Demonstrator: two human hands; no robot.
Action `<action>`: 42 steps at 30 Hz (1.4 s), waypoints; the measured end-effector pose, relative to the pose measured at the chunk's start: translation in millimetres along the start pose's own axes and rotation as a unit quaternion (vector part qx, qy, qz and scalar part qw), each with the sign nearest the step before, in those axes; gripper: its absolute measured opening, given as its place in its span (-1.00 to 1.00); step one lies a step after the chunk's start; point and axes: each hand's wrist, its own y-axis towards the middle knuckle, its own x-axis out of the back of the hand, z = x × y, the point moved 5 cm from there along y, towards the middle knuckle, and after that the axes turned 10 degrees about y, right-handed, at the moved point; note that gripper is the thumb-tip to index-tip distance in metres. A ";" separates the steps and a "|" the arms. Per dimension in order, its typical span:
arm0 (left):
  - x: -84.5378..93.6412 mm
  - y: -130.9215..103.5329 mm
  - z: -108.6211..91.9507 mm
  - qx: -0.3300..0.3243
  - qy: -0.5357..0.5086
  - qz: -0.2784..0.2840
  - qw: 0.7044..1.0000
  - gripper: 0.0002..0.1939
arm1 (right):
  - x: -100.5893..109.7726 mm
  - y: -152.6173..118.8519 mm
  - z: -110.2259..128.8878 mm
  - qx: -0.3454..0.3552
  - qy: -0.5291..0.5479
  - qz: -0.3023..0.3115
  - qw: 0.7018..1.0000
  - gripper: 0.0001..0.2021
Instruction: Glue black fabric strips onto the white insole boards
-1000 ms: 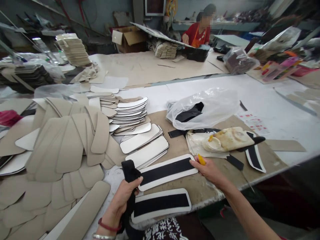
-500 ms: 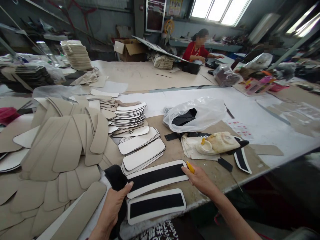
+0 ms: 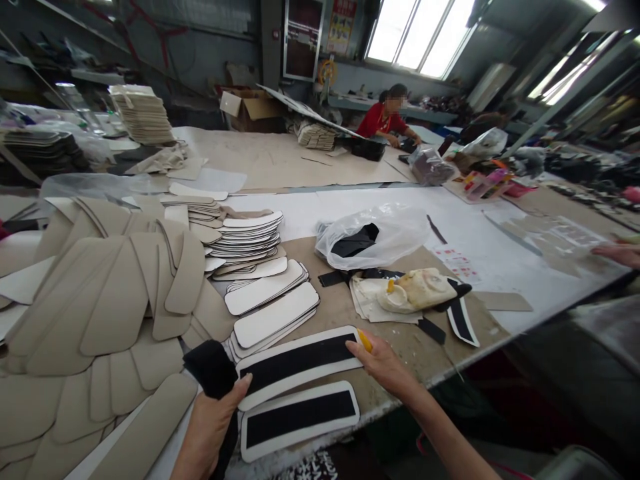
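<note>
My left hand (image 3: pixel 215 417) is closed round a black strip (image 3: pixel 213 370), its thumb on the left end of a white-edged panel with a black centre (image 3: pixel 300 363). At that panel's right end, my right hand (image 3: pixel 383 360) presses a finger on the black centre and holds a small yellow object (image 3: pixel 365 341). A second white-edged panel (image 3: pixel 300 421) lies just below, nearer the table's front edge. White panels (image 3: pixel 275 317) are piled right behind the one between my hands.
Beige panels (image 3: pixel 115 293) spread over the left. A plastic bag (image 3: pixel 395 230) with black material and a stained cream container (image 3: pixel 425 290) stand behind my right hand. A person in red (image 3: pixel 383 120) sits across; another person's hand (image 3: pixel 617 253) shows at far right.
The view has shifted, so the table contents appear further left. My right fingertip sits slightly further in on the panel's black centre. Another person's hand has come into view at the right edge.
</note>
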 end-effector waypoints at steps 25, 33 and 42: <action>-2.1 -7.7 -4.4 0.049 -0.052 0.043 0.996 -0.51 | -0.7 3.0 -22.2 -0.106 0.156 0.067 0.980 -0.66; -9.2 -18.3 -7.1 0.066 -0.132 0.104 0.983 -0.53 | -7.7 -3.4 -32.8 -0.181 0.319 0.104 0.924 -0.62; 8.9 -20.5 11.0 0.036 0.027 0.050 0.998 -0.75 | -25.6 -22.1 -46.9 -0.222 0.211 0.107 0.946 -0.57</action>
